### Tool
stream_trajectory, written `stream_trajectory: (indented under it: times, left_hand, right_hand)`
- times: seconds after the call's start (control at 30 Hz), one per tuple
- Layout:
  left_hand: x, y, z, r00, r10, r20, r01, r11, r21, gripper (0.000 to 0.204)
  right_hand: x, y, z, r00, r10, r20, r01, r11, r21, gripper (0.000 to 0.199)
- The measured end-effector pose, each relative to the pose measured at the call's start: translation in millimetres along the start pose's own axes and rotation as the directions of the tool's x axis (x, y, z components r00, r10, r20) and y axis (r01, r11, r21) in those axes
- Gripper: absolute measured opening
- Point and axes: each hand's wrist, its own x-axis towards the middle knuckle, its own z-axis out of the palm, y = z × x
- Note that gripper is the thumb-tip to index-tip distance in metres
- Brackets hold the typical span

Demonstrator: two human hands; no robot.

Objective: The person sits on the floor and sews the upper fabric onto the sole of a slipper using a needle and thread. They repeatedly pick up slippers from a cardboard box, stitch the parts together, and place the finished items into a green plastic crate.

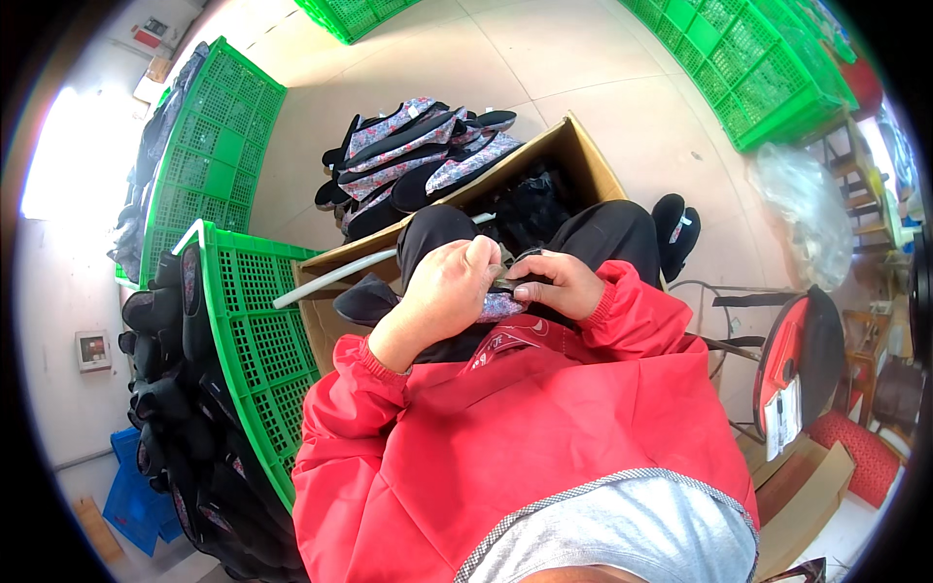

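A soft shoe with black parts and floral fabric (501, 307) is in my lap, mostly covered by my hands. My left hand (449, 290) is closed in a tight pinch at the shoe's opening. From the other side, my right hand (562, 284) grips its edge, thumb and fingers bent around the material. A small olive-coloured bit shows between the two hands; its kind cannot be made out. Left of my left wrist, a dark rounded shoe end (367, 299) sticks out. Beyond my knees stands an open cardboard box (595, 160) with black material inside.
Floral and black shoes (408, 155) are heaped on the floor beyond the box. Green crates (258, 340) stand close at my left, beside many black shoes (185, 408). A white tube (335, 279) crosses the box's left side. A round stool (802, 350) stands at right, near a clear plastic bag (802, 209).
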Motion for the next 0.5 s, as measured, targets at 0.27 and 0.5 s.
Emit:
stream_trajectory:
  times: [0.27,0.5]
  left_hand:
    - [-1.0,0.0,-0.2,0.998,-0.050,0.030,0.050,0.999,-0.017,0.009]
    - [-2.6,-2.4,1.4,0.999,-0.044,0.026,0.044,0.999,-0.024,0.009]
  right_hand:
    - [2.4,4.0,2.9,1.000,0.002,0.009,-0.003,0.998,0.062,0.020]
    - [4.2,7.9,2.1,0.999,-0.031,0.020,0.030,0.997,0.074,0.020]
